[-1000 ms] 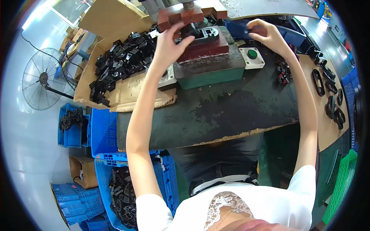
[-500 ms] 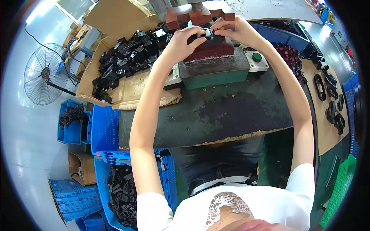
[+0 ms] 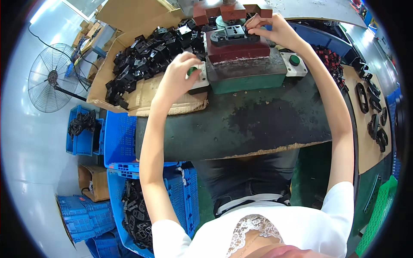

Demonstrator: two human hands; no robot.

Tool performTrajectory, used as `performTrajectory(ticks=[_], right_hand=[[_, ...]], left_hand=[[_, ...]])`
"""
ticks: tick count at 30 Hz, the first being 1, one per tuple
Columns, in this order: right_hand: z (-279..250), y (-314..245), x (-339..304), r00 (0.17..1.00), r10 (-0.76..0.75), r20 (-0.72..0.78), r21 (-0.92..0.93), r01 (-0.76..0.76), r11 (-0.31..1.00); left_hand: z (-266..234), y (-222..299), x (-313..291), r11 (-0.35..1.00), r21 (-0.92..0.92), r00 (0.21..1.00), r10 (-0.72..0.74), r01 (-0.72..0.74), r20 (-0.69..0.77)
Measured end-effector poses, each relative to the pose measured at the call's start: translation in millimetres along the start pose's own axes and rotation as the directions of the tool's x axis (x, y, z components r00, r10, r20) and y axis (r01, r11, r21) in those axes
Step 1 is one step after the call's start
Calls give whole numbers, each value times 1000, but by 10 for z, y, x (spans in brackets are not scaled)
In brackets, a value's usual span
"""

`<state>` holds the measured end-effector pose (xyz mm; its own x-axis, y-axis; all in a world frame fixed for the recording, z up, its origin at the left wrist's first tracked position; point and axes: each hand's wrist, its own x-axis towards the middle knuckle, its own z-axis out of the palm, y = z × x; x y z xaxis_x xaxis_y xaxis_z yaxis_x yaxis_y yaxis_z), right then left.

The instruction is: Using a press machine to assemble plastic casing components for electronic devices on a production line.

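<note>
A black plastic part (image 3: pixel 234 33) with a grey slotted block in its middle lies on the dark red fixture (image 3: pixel 238 51) of a press. My right hand (image 3: pixel 277 33) is at the right end of this part, thumb and forefinger pinched together; what sits between the fingertips is too small to tell. Over the left button box (image 3: pixel 202 79) hovers my left hand (image 3: pixel 177 76), fingers apart and curved around its green button (image 3: pixel 192 71). Whether it touches the button I cannot tell. Dark red upper blocks (image 3: pixel 233 13) of the press hang above the part.
A cardboard box (image 3: pixel 101 102) of black plastic pieces stands left of the press. Another green button (image 3: pixel 294 60) is on the right box. Small red parts (image 3: pixel 329 64) and black oval pieces (image 3: pixel 362 98) lie farther right. Blue crates (image 3: pixel 120 137) stand at lower left.
My left hand has let go of the part and moved down and left to the green button. My right hand stays near the part's right end. The part now lies in plain sight on the fixture.
</note>
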<state>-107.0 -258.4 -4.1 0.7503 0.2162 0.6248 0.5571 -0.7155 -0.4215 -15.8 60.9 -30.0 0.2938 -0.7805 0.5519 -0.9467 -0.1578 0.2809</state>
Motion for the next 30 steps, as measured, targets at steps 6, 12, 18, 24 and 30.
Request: performTrajectory(ticks=[6,12,18,24,30], right_hand=[[-12,-62,-7,999,22,32,-62,-20,998],[-405,-269,-320,1000,3,-21,-188,-7,982],[-659,-508,-927,940,280,193,-349,-201,915],[-523,-500,-941,943,278,185,-466,-165,869],[-453,-530,-900,932,336,137,-460,-241,855]], left_hand=[[67,85,-141,998,54,994,39,-34,-101],[52,168,-227,992,84,993,-84,92,-88],[17,166,-163,973,231,1000,-10,8,7],[-167,230,-25,979,179,968,-140,103,210],[-248,230,12,983,156,942,-144,99,305]])
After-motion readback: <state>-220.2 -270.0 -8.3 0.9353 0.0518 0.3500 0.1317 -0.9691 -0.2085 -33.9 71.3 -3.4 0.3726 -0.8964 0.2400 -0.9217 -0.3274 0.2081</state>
